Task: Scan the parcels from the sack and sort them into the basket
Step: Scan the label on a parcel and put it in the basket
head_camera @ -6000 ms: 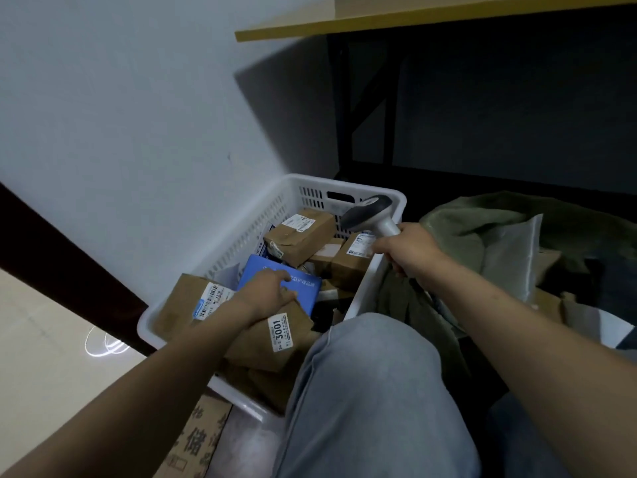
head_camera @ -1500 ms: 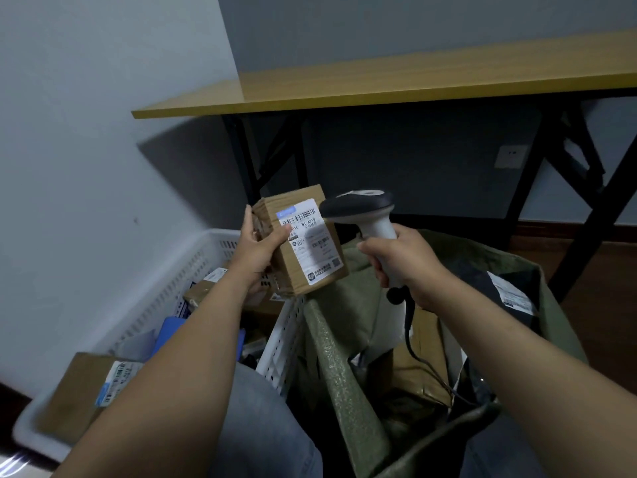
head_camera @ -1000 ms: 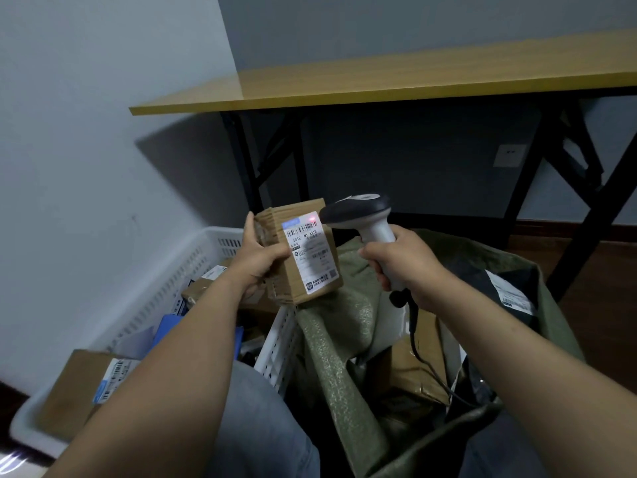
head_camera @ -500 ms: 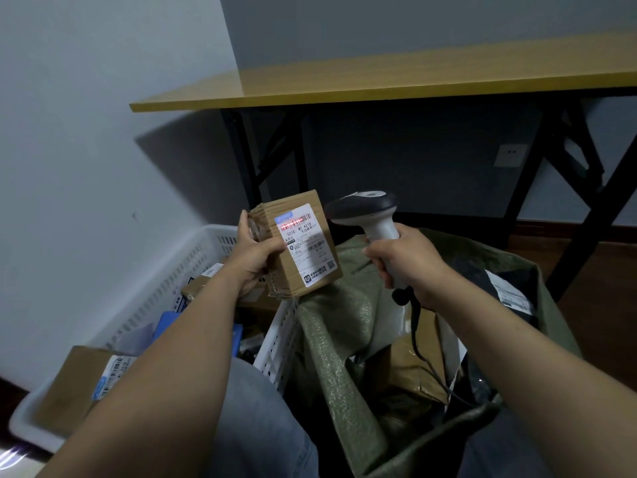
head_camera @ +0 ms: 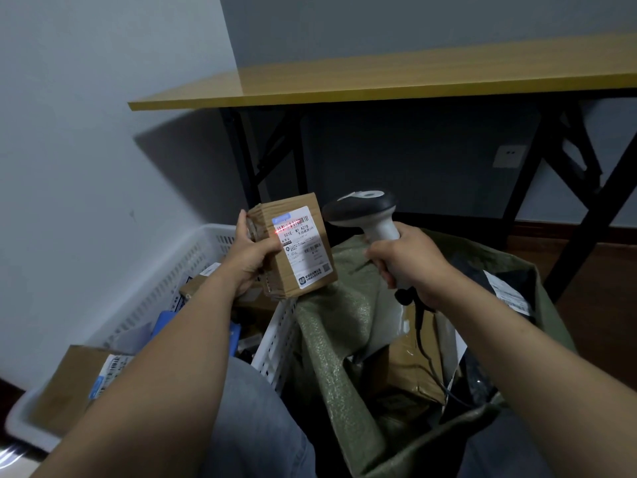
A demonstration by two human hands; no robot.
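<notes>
My left hand [head_camera: 249,257] grips a small brown cardboard parcel [head_camera: 303,267] above the near corner of the white basket [head_camera: 193,257], its white label facing me. A red scan line lies across the label's barcode. My right hand [head_camera: 410,260] holds the handle of a white and black barcode scanner [head_camera: 365,212], whose head points at the label from the right. Below my right arm the green sack [head_camera: 337,326] stands open with brown parcels [head_camera: 410,367] inside. Several parcels lie in the basket, partly hidden by my left arm.
A yellow-topped table [head_camera: 379,81] with black folding legs stands behind, against the grey wall. A wall socket [head_camera: 509,156] shows under it. My knee in grey jeans [head_camera: 251,415] sits between basket and sack. The scanner's black cable hangs into the sack.
Since six seconds ago my left hand has left the basket and holds up a parcel taken up since. In the last second the red scan light came onto its barcode; the parcel lifted a little.
</notes>
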